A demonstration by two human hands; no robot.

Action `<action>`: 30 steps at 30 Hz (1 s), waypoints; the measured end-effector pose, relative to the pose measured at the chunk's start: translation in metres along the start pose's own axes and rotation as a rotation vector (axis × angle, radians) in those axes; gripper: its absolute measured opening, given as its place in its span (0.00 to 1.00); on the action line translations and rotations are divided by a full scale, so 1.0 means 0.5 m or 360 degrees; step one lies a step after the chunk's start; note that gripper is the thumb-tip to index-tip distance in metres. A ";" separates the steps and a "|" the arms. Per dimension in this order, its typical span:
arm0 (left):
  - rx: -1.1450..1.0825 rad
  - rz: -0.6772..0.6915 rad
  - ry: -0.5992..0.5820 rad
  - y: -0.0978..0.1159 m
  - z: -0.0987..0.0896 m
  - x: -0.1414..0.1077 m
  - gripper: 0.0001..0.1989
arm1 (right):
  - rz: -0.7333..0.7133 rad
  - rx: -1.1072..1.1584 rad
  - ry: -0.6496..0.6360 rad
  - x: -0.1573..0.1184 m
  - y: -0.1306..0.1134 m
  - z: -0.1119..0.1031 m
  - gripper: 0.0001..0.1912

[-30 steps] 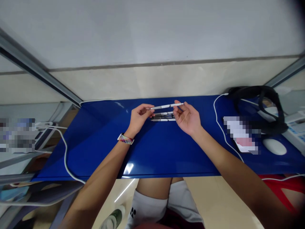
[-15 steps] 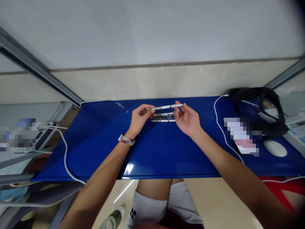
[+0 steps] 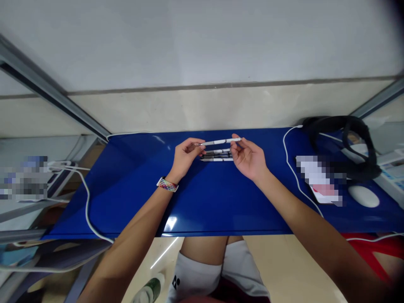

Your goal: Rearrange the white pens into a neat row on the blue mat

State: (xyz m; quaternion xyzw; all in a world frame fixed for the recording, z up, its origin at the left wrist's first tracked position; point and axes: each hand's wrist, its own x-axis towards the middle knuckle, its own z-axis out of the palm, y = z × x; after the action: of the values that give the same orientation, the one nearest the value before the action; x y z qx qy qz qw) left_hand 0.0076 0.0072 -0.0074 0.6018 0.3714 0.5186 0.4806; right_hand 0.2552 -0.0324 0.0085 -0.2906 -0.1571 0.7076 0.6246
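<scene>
A white pen (image 3: 221, 142) is held level above the blue table (image 3: 217, 202), its tip to the left. My left hand (image 3: 185, 156) pinches it at the tip end, fingers closed. At the other end, my right hand (image 3: 250, 158) has closed its thumb and fingers on the pen. Just below the held pen, several more pens (image 3: 217, 159) lie side by side on the table, white and dark ones among them. My right hand covers their right ends, and my left fingertips are close to their tips. A multicoloured band (image 3: 167, 184) circles my left wrist.
To the right sit a white computer mouse (image 3: 364, 196), a blurred-out phone-like object (image 3: 320, 181) and a black padded strap or headset (image 3: 361, 147). White cables (image 3: 292, 168) run along both sides. A wall (image 3: 202, 109) rises behind the table, with metal posts (image 3: 85, 111) at its corners.
Hardly anything differs. My right hand has shifted very slightly to the right; the pen stays held between both hands.
</scene>
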 end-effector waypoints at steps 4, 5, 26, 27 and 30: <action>-0.0017 -0.0022 -0.0010 -0.001 0.004 -0.001 0.14 | -0.0015 -0.0015 0.0005 0.002 0.003 -0.004 0.09; -0.0017 -0.0018 -0.0003 -0.001 0.004 -0.001 0.14 | -0.0015 -0.0010 -0.0001 0.003 0.003 -0.004 0.09; 0.0089 0.0027 -0.0035 0.008 0.001 0.000 0.13 | -0.0138 -0.0279 -0.0025 0.005 -0.013 0.000 0.14; 0.0105 0.0037 -0.0025 0.006 0.000 0.001 0.13 | -0.0190 -0.0333 -0.0020 0.007 -0.014 -0.001 0.13; 0.0133 0.0065 0.0004 -0.001 -0.006 0.005 0.13 | -0.0377 -0.0523 -0.0016 0.017 -0.013 -0.010 0.12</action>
State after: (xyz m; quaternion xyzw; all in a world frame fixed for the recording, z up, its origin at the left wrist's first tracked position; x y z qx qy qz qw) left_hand 0.0053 0.0104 -0.0073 0.6281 0.3810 0.5132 0.4439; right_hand 0.2628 -0.0235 0.0067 -0.3646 -0.3067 0.5956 0.6468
